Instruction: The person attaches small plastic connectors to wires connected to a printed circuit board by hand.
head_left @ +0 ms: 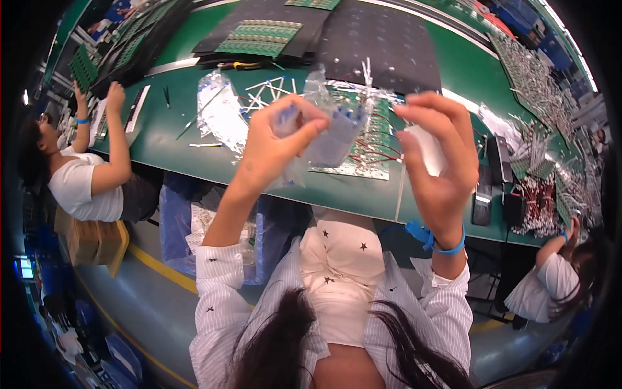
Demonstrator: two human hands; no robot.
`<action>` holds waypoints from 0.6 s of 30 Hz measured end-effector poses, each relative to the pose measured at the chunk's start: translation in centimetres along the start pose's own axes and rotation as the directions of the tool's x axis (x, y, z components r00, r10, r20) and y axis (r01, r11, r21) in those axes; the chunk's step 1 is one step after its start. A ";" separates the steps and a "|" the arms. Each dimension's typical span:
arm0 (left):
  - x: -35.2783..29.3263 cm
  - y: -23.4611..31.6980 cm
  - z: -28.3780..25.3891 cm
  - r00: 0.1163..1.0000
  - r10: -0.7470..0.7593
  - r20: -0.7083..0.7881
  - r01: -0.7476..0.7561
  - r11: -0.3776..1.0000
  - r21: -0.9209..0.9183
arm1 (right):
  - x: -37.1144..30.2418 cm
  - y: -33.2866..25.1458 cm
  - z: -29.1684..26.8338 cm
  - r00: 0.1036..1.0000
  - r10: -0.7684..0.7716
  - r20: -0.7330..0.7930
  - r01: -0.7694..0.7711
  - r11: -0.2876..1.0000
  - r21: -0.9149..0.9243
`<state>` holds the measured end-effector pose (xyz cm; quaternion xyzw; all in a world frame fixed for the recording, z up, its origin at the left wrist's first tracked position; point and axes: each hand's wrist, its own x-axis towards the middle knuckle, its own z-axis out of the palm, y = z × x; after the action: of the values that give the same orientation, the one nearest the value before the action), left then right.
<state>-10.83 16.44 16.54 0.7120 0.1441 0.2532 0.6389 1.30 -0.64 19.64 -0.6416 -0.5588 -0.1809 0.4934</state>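
Now I have the left hand [285, 129] pinching, thumb meeting forefinger, what looks like a clear plastic bag [334, 139] over the circuit board [381, 155] by the bench's near edge [324, 198], while the right hand [444, 152] curls beside, fingers parted, empty.

Downward head-worn fisheye view

Grey floor [146, 295] with yellow line [162, 270]
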 end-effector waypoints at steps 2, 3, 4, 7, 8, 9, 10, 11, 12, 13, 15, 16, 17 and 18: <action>-1.0 -0.3 1.3 0.999 -0.026 0.044 0.027 0.999 -0.019 | -0.2 -0.7 -0.1 0.999 -0.016 0.030 0.018 0.996 -0.090; -1.2 -0.6 1.7 0.997 -0.034 0.075 0.037 0.998 -0.044 | -0.6 -1.0 0.2 0.986 0.168 0.022 -0.169 0.982 0.082; -1.5 -0.9 2.1 0.996 -0.035 0.082 0.039 0.998 -0.046 | -1.2 -1.0 0.4 0.938 0.343 0.045 -0.343 0.905 0.251; -2.0 -1.2 3.2 0.989 -0.063 0.134 0.086 0.980 -0.178 | -3.5 0.7 -0.6 0.813 0.490 0.315 -0.581 0.720 0.379; -2.2 -1.3 3.3 0.979 -0.080 0.186 0.111 0.980 -0.166 | -4.0 1.1 -1.0 0.727 0.483 0.488 -0.676 0.628 0.384; -2.5 -1.4 3.3 0.966 -0.097 0.238 0.136 0.979 -0.153 | -4.6 1.2 -1.2 0.729 0.476 0.492 -0.674 0.627 0.391; -2.5 -1.5 3.2 0.968 -0.099 0.230 0.135 0.980 -0.146 | -5.2 1.2 -1.4 0.777 0.482 0.405 -0.616 0.715 0.332; -2.1 -1.8 3.1 0.978 -0.058 0.202 0.112 0.956 -0.270 | -5.9 1.3 -1.7 0.820 0.482 0.307 -0.559 0.789 0.253; -1.6 -2.1 2.9 0.986 -0.022 0.166 0.086 0.918 -0.388 | -6.4 1.5 -2.0 0.820 0.485 0.306 -0.561 0.787 0.257; -0.7 -3.0 1.6 0.988 -0.052 0.145 0.110 0.897 -0.427 | -7.0 1.8 -2.5 0.820 0.521 0.235 -0.570 0.782 0.253; 1.3 -4.6 -2.1 0.985 -0.135 0.111 0.174 0.729 -0.662 | -7.4 1.8 -3.5 0.800 0.578 0.160 -0.599 0.759 0.254; 2.2 -5.9 -4.1 0.984 -0.178 0.010 0.142 0.746 -0.651 | -7.7 2.0 -3.5 0.803 0.572 0.166 -0.595 0.760 0.261; 3.1 -7.1 -5.8 0.973 -0.216 -0.086 0.113 0.761 -0.639 | -8.1 2.2 -3.6 0.788 0.589 0.177 -0.613 0.729 0.303; 4.1 -8.1 -6.9 0.973 -0.214 -0.085 0.112 0.763 -0.636 | -8.4 2.4 -3.7 0.772 0.608 0.185 -0.631 0.696 0.344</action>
<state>-10.24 25.58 9.67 0.4217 0.1615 0.2838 0.8459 2.02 -8.05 13.68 -0.6862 -0.3481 0.1281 0.6257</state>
